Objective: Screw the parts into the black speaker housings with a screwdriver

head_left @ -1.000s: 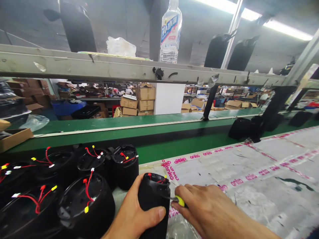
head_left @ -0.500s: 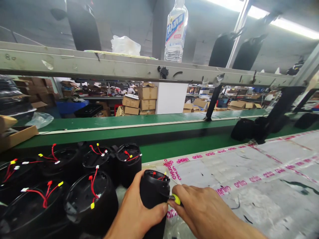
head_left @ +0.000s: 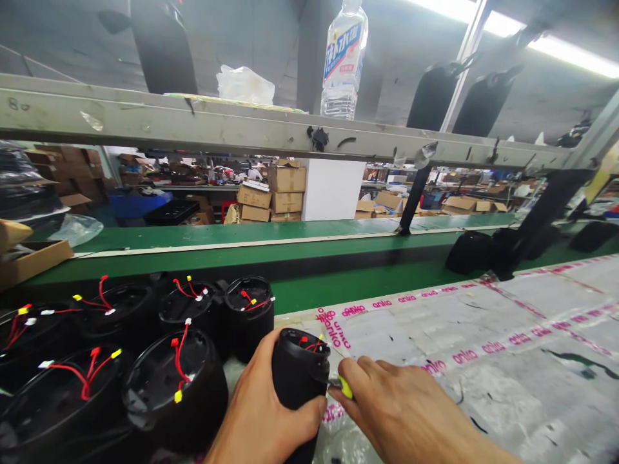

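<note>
My left hand point(head_left: 273, 409) is wrapped round a black cylindrical housing point(head_left: 298, 367), thumb across its near side. Inside the housing's open top show short red wires with red, yellow and white plugs. On the right, my right hand point(head_left: 394, 403) grips a small tool with a yellow end point(head_left: 345, 387) and a grey metal part pointing at the housing's upper side, just below the rim. Most of the tool is hidden in the fingers, so its kind is unclear. Left of my hands stand several similar black housings point(head_left: 176, 374) with wires sticking up.
The bench has a pale plastic cover point(head_left: 507, 386) with pink print. Behind it runs a green conveyor belt point(head_left: 329, 283). A metal shelf beam point(head_left: 217, 125) crosses above, carrying a clear bottle point(head_left: 343, 64). An open cardboard box point(head_left: 36, 267) sits at the left.
The view has shifted very slightly. My left hand keeps its hold on the housing, and the tool in my right hand stays at its side with hardly any movement.
</note>
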Motion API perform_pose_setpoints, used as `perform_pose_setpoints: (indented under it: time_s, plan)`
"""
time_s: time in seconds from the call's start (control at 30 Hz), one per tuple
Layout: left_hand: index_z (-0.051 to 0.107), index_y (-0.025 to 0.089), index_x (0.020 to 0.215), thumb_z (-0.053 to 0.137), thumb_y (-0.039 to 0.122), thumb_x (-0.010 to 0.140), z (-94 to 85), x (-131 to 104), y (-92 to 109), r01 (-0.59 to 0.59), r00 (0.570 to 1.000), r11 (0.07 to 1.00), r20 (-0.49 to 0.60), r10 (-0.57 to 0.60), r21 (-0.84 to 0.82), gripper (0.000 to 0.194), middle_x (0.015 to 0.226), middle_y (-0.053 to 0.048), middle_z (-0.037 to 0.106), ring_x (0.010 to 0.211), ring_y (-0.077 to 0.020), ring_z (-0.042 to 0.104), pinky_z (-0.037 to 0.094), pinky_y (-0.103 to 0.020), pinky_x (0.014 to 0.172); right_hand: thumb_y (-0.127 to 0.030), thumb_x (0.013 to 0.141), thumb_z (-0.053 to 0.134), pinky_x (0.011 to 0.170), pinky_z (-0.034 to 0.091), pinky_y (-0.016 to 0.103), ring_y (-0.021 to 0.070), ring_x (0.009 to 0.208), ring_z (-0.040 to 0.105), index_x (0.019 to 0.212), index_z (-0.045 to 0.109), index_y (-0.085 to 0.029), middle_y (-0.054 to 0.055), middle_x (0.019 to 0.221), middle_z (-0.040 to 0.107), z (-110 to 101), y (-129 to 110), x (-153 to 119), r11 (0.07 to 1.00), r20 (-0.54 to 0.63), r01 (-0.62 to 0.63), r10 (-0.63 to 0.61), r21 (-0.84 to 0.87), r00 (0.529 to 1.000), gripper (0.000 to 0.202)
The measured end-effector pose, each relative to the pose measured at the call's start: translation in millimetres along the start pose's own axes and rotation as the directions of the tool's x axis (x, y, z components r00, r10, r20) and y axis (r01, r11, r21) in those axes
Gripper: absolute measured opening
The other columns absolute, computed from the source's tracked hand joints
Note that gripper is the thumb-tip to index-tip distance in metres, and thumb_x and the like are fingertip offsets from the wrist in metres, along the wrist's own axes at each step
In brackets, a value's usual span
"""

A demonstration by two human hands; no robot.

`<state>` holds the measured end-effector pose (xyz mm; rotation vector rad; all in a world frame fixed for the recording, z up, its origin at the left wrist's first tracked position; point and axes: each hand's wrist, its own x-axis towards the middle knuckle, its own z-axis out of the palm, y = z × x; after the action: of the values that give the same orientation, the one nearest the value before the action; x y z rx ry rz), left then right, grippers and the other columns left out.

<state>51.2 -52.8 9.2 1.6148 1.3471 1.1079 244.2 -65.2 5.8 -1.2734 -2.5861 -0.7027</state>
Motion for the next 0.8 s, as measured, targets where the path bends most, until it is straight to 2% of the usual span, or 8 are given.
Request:
perform_pose_setpoints:
  time_s: [0.13, 0.23, 0.4, 0.53, 0.8]
  plan:
    - [0.054, 0.024, 0.128, 0.069, 0.021, 0.062, 2.5, 0, -6, -0.005, 0.997, 0.994, -0.077, 0.014, 0.109, 0.067, 0.124, -0.008, 0.072, 0.119, -0.0346, 0.065, 0.049, -0.053, 0.105, -0.007, 0.071, 0.059, 0.04, 0.018, 0.034, 0.0217, 0.047, 0.059, 0.091, 0.042, -0.025, -0.001, 0.068, 0.057, -2, -3, -1, 0.997, 0.065, 0.019, -0.014, -0.077, 0.998, 0.032]
    - [0.053, 0.022, 0.129, 0.069, 0.022, 0.062, 1.9, 2, -8, 0.014, 0.997, 0.992, -0.083, -0.004, 0.125, 0.069, 0.125, -0.009, 0.071, 0.118, -0.0345, 0.065, 0.048, -0.054, 0.105, -0.007, 0.071, 0.056, 0.041, 0.02, 0.034, 0.0218, 0.048, 0.059, 0.093, 0.043, -0.024, 0.001, 0.069, 0.057, 0, -5, -2, 0.995, 0.044, -0.008, 0.012, -0.1, 0.999, 0.031]
    - [0.055, 0.024, 0.127, 0.068, 0.022, 0.061, 0.0, 3, -9, 0.029, 0.997, 0.992, -0.069, -0.02, 0.124, 0.067, 0.123, -0.006, 0.072, 0.116, -0.0325, 0.065, 0.048, -0.052, 0.104, -0.003, 0.069, 0.054, 0.041, 0.026, 0.032, 0.0203, 0.053, 0.061, 0.097, 0.042, -0.025, 0.0, 0.074, 0.059, -4, -5, 0, 0.998, 0.083, -0.013, 0.019, -0.064, 0.996, 0.037]
    - [0.053, 0.026, 0.129, 0.069, 0.023, 0.063, -0.6, 4, -9, 0.045, 0.996, 0.99, -0.078, -0.035, 0.132, 0.068, 0.127, -0.005, 0.071, 0.12, -0.0301, 0.064, 0.047, -0.05, 0.107, -0.003, 0.067, 0.053, 0.041, 0.031, 0.03, 0.02, 0.051, 0.06, 0.094, 0.041, -0.024, -0.001, 0.07, 0.057, -8, -7, 3, 0.994, 0.049, -0.046, 0.052, -0.103, 0.997, 0.036]
    - [0.054, 0.027, 0.126, 0.068, 0.023, 0.064, 1.0, 5, -11, 0.007, 0.998, 0.98, -0.061, 0.006, 0.199, 0.064, 0.124, -0.004, 0.071, 0.117, -0.0304, 0.066, 0.049, -0.049, 0.103, -0.01, 0.074, 0.055, 0.038, 0.02, 0.031, 0.0185, 0.043, 0.055, 0.09, 0.042, -0.024, 0.0, 0.064, 0.055, -2, -12, 2, 0.993, -0.012, -0.06, 0.059, -0.106, 0.998, 0.024]
